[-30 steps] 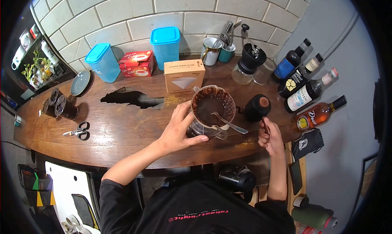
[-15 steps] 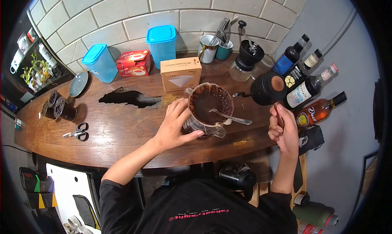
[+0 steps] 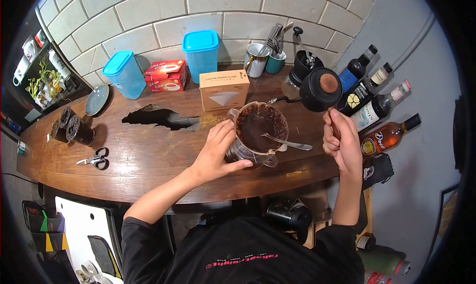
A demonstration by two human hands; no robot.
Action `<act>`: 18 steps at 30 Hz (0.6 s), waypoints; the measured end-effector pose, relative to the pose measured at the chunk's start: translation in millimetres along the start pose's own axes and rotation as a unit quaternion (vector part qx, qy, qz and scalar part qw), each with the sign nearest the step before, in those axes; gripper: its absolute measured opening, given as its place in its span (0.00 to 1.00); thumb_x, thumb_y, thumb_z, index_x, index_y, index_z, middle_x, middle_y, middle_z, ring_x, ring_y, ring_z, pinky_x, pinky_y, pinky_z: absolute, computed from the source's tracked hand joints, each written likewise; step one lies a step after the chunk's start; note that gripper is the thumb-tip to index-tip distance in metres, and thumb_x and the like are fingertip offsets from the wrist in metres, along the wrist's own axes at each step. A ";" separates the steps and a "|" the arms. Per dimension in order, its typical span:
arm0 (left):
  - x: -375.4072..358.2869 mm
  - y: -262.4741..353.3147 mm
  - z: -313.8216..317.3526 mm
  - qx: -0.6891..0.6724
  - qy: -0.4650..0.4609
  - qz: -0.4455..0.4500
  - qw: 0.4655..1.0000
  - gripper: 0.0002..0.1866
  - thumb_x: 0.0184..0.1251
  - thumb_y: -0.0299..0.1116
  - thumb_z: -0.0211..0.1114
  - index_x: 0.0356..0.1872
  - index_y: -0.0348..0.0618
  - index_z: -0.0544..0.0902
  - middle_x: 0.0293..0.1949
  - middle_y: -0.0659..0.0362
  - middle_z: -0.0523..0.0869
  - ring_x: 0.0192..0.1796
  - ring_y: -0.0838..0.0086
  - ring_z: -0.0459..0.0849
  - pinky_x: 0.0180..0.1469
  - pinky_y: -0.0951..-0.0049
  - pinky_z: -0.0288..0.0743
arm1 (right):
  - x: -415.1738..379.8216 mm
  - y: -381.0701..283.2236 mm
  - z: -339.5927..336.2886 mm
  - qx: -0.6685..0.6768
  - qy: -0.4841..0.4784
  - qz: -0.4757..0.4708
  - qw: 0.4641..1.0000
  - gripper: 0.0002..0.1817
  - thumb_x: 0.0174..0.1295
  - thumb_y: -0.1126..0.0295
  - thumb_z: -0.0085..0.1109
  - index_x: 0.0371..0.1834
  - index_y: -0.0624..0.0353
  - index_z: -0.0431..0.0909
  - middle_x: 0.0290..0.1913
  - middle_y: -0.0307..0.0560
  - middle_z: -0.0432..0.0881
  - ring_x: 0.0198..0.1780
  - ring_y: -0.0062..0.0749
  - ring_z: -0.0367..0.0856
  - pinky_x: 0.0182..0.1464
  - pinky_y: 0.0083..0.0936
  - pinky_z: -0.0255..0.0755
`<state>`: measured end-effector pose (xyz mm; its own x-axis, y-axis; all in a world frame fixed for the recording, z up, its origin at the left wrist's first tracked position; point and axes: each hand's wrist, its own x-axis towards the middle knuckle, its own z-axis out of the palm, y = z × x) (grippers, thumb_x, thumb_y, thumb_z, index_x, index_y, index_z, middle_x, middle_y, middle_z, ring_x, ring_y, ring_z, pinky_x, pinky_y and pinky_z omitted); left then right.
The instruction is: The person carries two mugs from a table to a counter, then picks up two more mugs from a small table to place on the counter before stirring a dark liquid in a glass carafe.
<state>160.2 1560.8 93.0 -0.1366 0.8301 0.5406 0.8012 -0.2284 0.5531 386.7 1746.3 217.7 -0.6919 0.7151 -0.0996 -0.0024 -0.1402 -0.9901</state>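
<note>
Head view: left hand (image 3: 218,147) half open, fingers and thumb spread around the near-left side of the glass server (image 3: 244,155); exact contact partly hidden. Coffee dripper (image 3: 259,127) sits on top of server, dark wet grounds inside, spoon (image 3: 285,142) leaning in it, handle out over right rim. Right hand (image 3: 342,140) closed around the handle of black gooseneck kettle (image 3: 321,89), kettle raised, spout tip near dripper's far rim; can't tell if water is flowing. Coffee paper filter box (image 3: 224,91) stands just behind dripper on wooden table (image 3: 163,157). Manual coffee grinder (image 3: 300,70) behind kettle, partly covered by it. Syrup bottles (image 3: 386,137) to the right of kettle. Scissors (image 3: 97,160) and two dark-filled cups (image 3: 79,130) lie well apart, at left.
</note>
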 end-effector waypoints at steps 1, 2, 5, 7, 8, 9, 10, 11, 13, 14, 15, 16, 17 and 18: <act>-0.8 -0.7 0.7 0.001 -0.002 -0.002 1.000 0.41 0.53 0.49 0.77 0.61 0.32 0.72 0.64 0.42 0.71 0.69 0.47 0.65 0.70 0.52 0.59 | 0.9 -0.2 0.6 -0.001 0.000 0.000 1.000 0.16 0.77 0.56 0.46 0.34 0.55 0.68 0.14 0.29 0.57 0.13 0.10 0.51 0.15 0.14 0.44; -0.9 -1.0 0.8 0.001 -0.002 -0.002 1.000 0.41 0.53 0.49 0.77 0.61 0.32 0.72 0.64 0.42 0.71 0.69 0.47 0.65 0.70 0.52 0.59 | 1.8 -0.5 1.1 -0.006 0.001 -0.003 1.000 0.16 0.77 0.57 0.46 0.34 0.55 0.68 0.14 0.29 0.57 0.13 0.10 0.51 0.15 0.14 0.44; -1.1 -1.9 1.4 -0.001 -0.002 0.001 1.000 0.41 0.53 0.50 0.77 0.61 0.32 0.72 0.64 0.42 0.70 0.69 0.46 0.65 0.70 0.51 0.60 | 2.9 0.5 0.7 -0.016 0.002 -0.013 1.000 0.15 0.77 0.57 0.46 0.34 0.55 0.68 0.15 0.29 0.57 0.14 0.10 0.50 0.15 0.14 0.45; -2.0 -2.3 2.0 0.003 -0.003 -0.003 1.000 0.41 0.53 0.50 0.77 0.60 0.31 0.71 0.64 0.42 0.70 0.69 0.46 0.65 0.70 0.51 0.60 | 3.1 0.7 -0.2 -0.021 0.003 -0.019 1.000 0.15 0.77 0.57 0.46 0.34 0.55 0.68 0.15 0.28 0.57 0.14 0.10 0.50 0.15 0.14 0.45; -1.9 -2.3 1.8 0.002 -0.003 -0.003 1.000 0.41 0.53 0.50 0.77 0.60 0.31 0.71 0.64 0.42 0.70 0.69 0.46 0.65 0.70 0.51 0.60 | 2.7 0.6 -0.5 -0.025 0.008 -0.020 0.999 0.15 0.77 0.57 0.46 0.34 0.55 0.68 0.15 0.28 0.57 0.14 0.10 0.50 0.15 0.14 0.45; -1.6 -2.2 1.3 0.002 -0.006 -0.003 1.000 0.41 0.53 0.50 0.77 0.60 0.31 0.71 0.64 0.42 0.69 0.69 0.46 0.65 0.70 0.51 0.60 | 2.2 0.5 -0.8 -0.029 0.013 -0.021 0.999 0.15 0.77 0.57 0.46 0.34 0.55 0.68 0.15 0.28 0.57 0.14 0.10 0.50 0.15 0.14 0.45; -1.3 -2.1 1.0 0.002 -0.009 -0.003 1.000 0.41 0.53 0.49 0.77 0.60 0.31 0.71 0.64 0.42 0.69 0.69 0.47 0.65 0.70 0.51 0.60 | 1.7 0.1 -0.9 -0.029 0.014 -0.021 0.999 0.15 0.77 0.57 0.46 0.34 0.55 0.68 0.15 0.28 0.57 0.14 0.10 0.50 0.15 0.14 0.45; -1.3 -2.2 1.2 0.001 -0.009 -0.003 1.000 0.41 0.53 0.49 0.77 0.60 0.31 0.71 0.64 0.42 0.69 0.69 0.47 0.65 0.70 0.51 0.60 | 1.0 -0.6 -0.9 -0.031 0.014 -0.023 0.999 0.15 0.77 0.57 0.46 0.34 0.55 0.68 0.15 0.28 0.57 0.14 0.10 0.50 0.15 0.14 0.45; -1.5 -2.2 1.7 0.001 -0.005 -0.003 1.000 0.41 0.53 0.49 0.77 0.61 0.31 0.71 0.64 0.42 0.69 0.69 0.47 0.65 0.70 0.51 0.60 | -0.4 -1.7 -1.0 -0.032 0.016 -0.025 0.999 0.15 0.77 0.57 0.45 0.34 0.55 0.68 0.15 0.28 0.57 0.14 0.10 0.50 0.15 0.14 0.45; -1.3 -1.8 1.6 0.001 -0.005 -0.002 1.000 0.41 0.53 0.49 0.77 0.61 0.31 0.71 0.64 0.42 0.69 0.69 0.47 0.65 0.70 0.51 0.60 | -1.0 -2.1 -1.3 -0.033 0.016 -0.026 0.999 0.16 0.77 0.57 0.45 0.34 0.55 0.68 0.15 0.28 0.57 0.14 0.10 0.50 0.15 0.14 0.45; -1.0 -1.2 1.2 -0.002 -0.004 -0.002 1.000 0.41 0.53 0.49 0.77 0.61 0.31 0.71 0.64 0.42 0.69 0.69 0.47 0.65 0.70 0.52 0.60 | -1.6 -2.5 -1.4 -0.034 0.017 -0.027 0.999 0.16 0.77 0.57 0.45 0.34 0.55 0.68 0.15 0.28 0.57 0.14 0.10 0.50 0.15 0.13 0.45; -0.6 -0.5 0.8 -0.004 -0.003 -0.001 1.000 0.41 0.53 0.49 0.77 0.61 0.31 0.71 0.64 0.42 0.69 0.69 0.47 0.65 0.70 0.52 0.59 | -2.1 -3.2 -1.3 -0.034 0.017 -0.027 0.999 0.16 0.77 0.57 0.45 0.34 0.55 0.68 0.15 0.28 0.57 0.14 0.10 0.50 0.15 0.13 0.45; -0.2 0.2 0.6 -0.004 -0.003 0.000 1.000 0.41 0.53 0.49 0.77 0.61 0.31 0.71 0.64 0.42 0.69 0.69 0.47 0.65 0.70 0.52 0.59 | -2.3 -3.9 -1.0 -0.034 0.014 -0.027 0.999 0.16 0.77 0.57 0.46 0.34 0.55 0.68 0.15 0.28 0.58 0.14 0.09 0.51 0.15 0.13 0.45; 0.1 1.0 0.4 -0.010 -0.005 -0.003 1.000 0.41 0.53 0.49 0.77 0.61 0.31 0.71 0.64 0.42 0.69 0.69 0.47 0.65 0.70 0.52 0.59 | -2.4 -4.4 -0.7 -0.035 0.010 -0.026 0.999 0.16 0.77 0.57 0.46 0.34 0.55 0.68 0.15 0.28 0.58 0.14 0.09 0.51 0.15 0.13 0.45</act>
<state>161.2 1560.8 93.4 -0.1361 0.8362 0.5312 0.7891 -0.2327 0.5685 388.9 1745.6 222.2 -0.6775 0.7338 -0.0494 0.0127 -0.0555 -0.9984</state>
